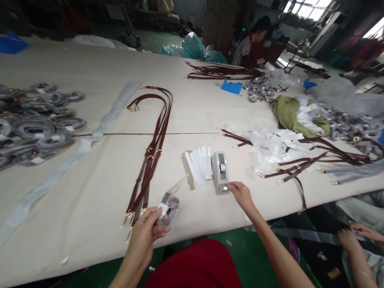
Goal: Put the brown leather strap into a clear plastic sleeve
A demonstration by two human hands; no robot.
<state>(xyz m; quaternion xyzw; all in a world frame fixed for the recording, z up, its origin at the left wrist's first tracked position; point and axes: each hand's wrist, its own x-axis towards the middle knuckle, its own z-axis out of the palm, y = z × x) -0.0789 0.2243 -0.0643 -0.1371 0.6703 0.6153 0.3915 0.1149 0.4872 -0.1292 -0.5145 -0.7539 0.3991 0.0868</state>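
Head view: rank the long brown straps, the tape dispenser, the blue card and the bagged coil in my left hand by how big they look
1. Brown straps, by far the longest.
2. Tape dispenser.
3. Bagged coil and blue card look alike; the card lies farther away, so I won't rank them.

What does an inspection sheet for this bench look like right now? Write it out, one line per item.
Surface: long cream table, a clear plastic strip lying across it.
Job's things: bagged coiled strap in the left hand; grey tape dispenser at the right hand's fingertips; white paper slips fanned beside it.
Clutter: brown straps laid lengthwise; more straps with white wrappers at right; bagged coils piled at left; green cloth.
Grippers: left closed on the bag; right pinching at the dispenser's front.
Cables: nothing seen.
Surroundings: seated person at the far edge; another person's hands lower right.
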